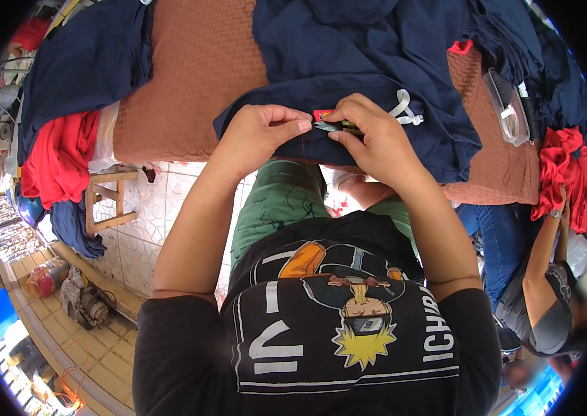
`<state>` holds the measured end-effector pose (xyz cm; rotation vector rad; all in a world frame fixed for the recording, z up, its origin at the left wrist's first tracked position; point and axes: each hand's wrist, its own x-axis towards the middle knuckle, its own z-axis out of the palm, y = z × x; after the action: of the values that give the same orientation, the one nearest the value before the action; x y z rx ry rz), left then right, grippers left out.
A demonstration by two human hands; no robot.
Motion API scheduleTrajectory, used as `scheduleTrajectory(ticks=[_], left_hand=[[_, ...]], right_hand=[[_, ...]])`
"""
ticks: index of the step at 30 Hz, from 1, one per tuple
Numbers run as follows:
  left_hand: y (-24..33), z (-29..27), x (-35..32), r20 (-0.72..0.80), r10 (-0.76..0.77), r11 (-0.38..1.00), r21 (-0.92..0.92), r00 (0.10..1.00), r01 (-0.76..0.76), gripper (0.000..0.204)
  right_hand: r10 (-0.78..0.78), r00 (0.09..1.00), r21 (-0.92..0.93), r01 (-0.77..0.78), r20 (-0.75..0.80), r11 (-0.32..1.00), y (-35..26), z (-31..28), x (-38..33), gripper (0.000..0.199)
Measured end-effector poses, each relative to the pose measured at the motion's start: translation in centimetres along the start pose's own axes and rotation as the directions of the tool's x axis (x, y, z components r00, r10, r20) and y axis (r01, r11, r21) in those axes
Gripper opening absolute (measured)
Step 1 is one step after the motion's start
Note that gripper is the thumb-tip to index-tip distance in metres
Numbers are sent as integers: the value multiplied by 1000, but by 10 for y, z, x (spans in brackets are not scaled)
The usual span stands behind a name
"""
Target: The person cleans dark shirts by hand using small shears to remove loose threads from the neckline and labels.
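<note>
A navy blue garment (272, 97) lies across the near edge of the padded brown table in front of me. A small red label (322, 114) shows on it between my hands. My left hand (265, 132) pinches thumb and forefinger together just left of the label, and a fine thread seems to hang from the fingertips. In my right hand (369, 135) are small thread snips (326, 126), their pointed blades aimed left toward the left fingertips. The snips' handle is mostly hidden by my fingers. A white drawstring loop (404, 109) lies on the cloth beyond my right hand.
The brown table cover (200, 76) stretches away ahead. More navy garments (89, 52) and red cloth (64, 152) hang at the left. A clear plastic container (508, 111) sits at the right edge. Another person (539, 298) handles red cloth there. A wooden stool (109, 201) stands lower left.
</note>
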<state>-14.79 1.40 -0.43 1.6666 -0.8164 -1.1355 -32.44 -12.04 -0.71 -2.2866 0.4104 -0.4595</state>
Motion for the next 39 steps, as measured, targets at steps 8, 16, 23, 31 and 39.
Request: scheduleTrajectory(ticks=[8, 16, 23, 31, 39], left_hand=[[-2, 1, -1, 19, 37, 997, -66, 999, -36, 29], [26, -108, -104, -285, -215, 335, 877, 934, 345, 43], [49, -157, -138, -480, 332, 311, 868, 812, 387, 51], [10, -38, 28, -150, 519, 615, 749, 841, -246, 31], [71, -261, 31, -984, 152, 821, 73, 95, -567, 39]], right_hand=[[14, 998, -5, -15, -66, 1000, -2, 3, 5, 17], [-25, 959, -131, -13, -283, 991, 11, -18, 13, 20], [75, 886, -46, -108, -457, 993, -6, -60, -1, 25], [196, 821, -17, -242, -536, 970, 6, -109, -39, 23], [149, 748, -5, -200, -646, 980, 27, -160, -8, 25]])
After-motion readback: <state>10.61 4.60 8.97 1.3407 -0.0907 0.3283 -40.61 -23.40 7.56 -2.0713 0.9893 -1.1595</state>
